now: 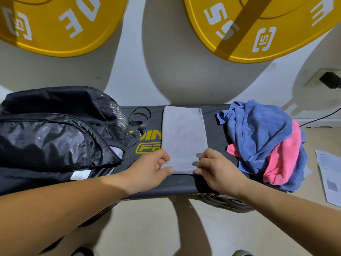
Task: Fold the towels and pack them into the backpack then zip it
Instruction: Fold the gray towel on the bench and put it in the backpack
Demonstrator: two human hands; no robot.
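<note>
A gym: 2 yellow weight plates [57, 23] lean against the wall behind a black padded bench [215, 130].

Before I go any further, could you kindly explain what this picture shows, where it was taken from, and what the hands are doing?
There is no machine here, only a person working with bare hands. The single picture comes from a camera worn on the person's head, looking forward and down.

A black bench serves as the work surface. In its middle lies a grey towel, folded into a long strip. The left hand and the right hand each pinch a near corner of it.

On the left lies a black backpack. On the right is an unfolded heap: a blue towel over a pink towel.

The yellow discs behind are weight plates against the wall.
</note>
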